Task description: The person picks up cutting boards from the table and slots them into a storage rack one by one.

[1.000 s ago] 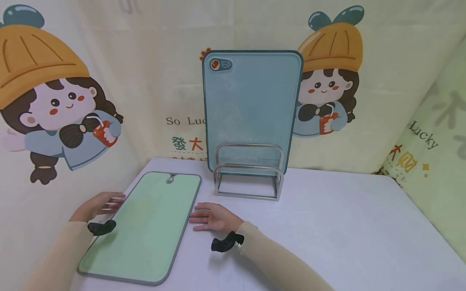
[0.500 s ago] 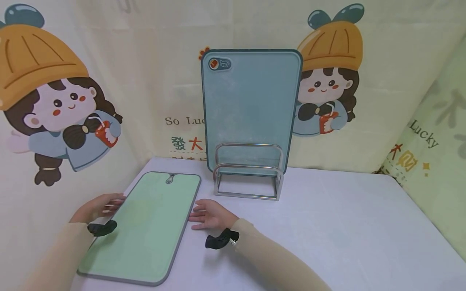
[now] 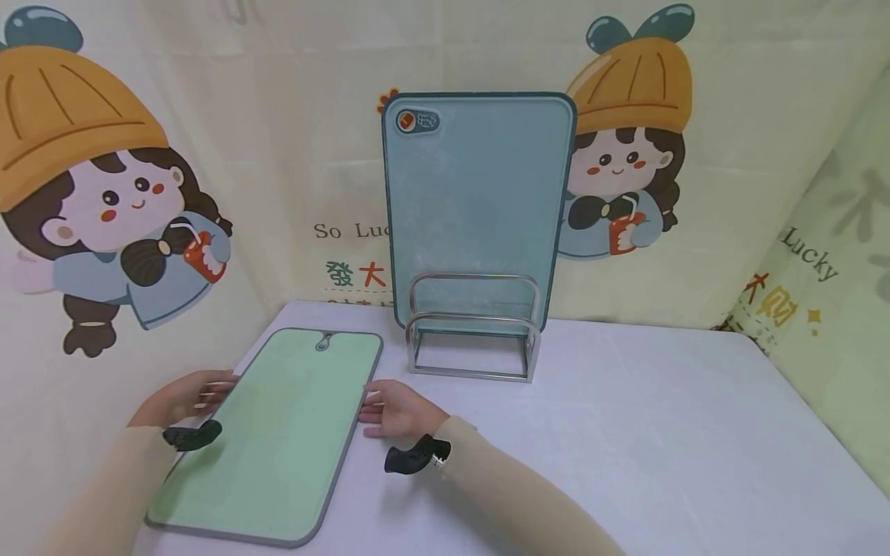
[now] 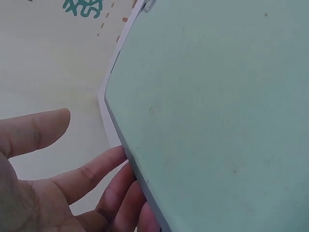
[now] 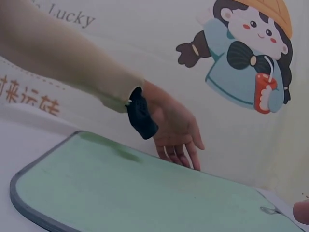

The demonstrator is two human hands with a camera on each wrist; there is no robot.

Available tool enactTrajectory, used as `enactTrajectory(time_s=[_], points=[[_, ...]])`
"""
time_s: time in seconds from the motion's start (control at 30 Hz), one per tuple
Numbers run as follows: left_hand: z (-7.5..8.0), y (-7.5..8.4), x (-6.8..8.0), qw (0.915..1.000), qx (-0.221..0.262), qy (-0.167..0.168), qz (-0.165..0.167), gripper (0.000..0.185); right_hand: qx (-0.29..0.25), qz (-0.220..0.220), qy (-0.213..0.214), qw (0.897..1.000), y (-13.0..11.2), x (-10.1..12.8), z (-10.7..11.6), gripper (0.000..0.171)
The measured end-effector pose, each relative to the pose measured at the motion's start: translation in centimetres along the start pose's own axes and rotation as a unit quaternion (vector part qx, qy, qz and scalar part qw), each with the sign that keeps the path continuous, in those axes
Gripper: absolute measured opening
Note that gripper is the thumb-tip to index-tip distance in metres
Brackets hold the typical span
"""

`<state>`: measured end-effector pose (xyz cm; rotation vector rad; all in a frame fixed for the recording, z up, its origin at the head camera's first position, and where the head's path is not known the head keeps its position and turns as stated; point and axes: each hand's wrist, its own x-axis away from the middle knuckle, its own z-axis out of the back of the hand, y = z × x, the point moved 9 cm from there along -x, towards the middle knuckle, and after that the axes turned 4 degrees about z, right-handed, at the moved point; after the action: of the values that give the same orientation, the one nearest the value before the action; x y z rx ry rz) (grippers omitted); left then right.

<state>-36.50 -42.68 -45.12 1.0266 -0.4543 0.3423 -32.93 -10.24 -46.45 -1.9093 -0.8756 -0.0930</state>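
Note:
A light green cutting board (image 3: 271, 432) with a grey rim lies flat at the table's left side. On its left edge are the fingertips of my left hand (image 3: 184, 398); in the left wrist view these fingers (image 4: 91, 174) reach the grey edge, with the thumb raised away from it. Across the board, my right hand (image 3: 406, 409) has its fingers and thumb at the right edge. Only a thumb tip (image 5: 301, 211) of it shows in the right wrist view. Behind, a blue cutting board (image 3: 480, 201) stands upright in a metal rack (image 3: 473, 376).
The white-covered table (image 3: 626, 432) extends to the right of the rack. A cream cloth with printed cartoon figures (image 3: 626, 177) hangs behind the table and along its sides. Each wrist carries a black strap-on device (image 3: 417, 454).
My right hand has moved slightly left, bringing its thumb to the green board's right edge. The left hand stays at the left edge, and both boards hold their places.

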Motion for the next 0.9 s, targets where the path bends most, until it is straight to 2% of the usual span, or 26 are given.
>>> enactTrajectory(time_s=[0.13, 0.27, 0.33, 0.5, 0.63, 0.8, 0.9], points=[[0.24, -0.32, -0.14, 0.9996, 0.021, 0.009, 0.015, 0.059, 0.016, 0.015, 0.001, 1.000, -0.10, -0.09, 0.01, 0.043], [0.24, -0.14, -0.14, 0.9994, 0.030, 0.008, 0.016, 0.058, 0.025, 0.025, 0.006, 0.999, -0.27, -0.12, 0.07, 0.018], [0.27, -0.09, -0.15, 0.9984, 0.051, 0.007, 0.022, 0.051, 0.027, 0.026, 0.007, 0.999, -0.33, -0.17, 0.06, 0.008], [0.26, -0.02, -0.30, 0.9949, 0.095, 0.003, 0.034, 0.031, 0.020, 0.028, 0.018, 0.999, -0.27, -0.20, 0.26, 0.008], [0.11, 0.02, -0.15, 0.9939, 0.101, 0.007, 0.042, 0.037, 0.010, 0.028, 0.029, 0.999, -0.13, -0.01, 0.40, 0.018], [-0.11, 0.10, 0.38, 0.9923, 0.115, 0.014, 0.045, 0.041, 0.001, 0.026, 0.042, 0.999, 0.14, 0.04, 0.67, 0.018], [-0.21, 0.13, 0.63, 0.9912, 0.127, 0.007, 0.038, 0.033, -0.002, 0.033, 0.047, 0.998, 0.23, 0.17, 0.79, 0.023]])
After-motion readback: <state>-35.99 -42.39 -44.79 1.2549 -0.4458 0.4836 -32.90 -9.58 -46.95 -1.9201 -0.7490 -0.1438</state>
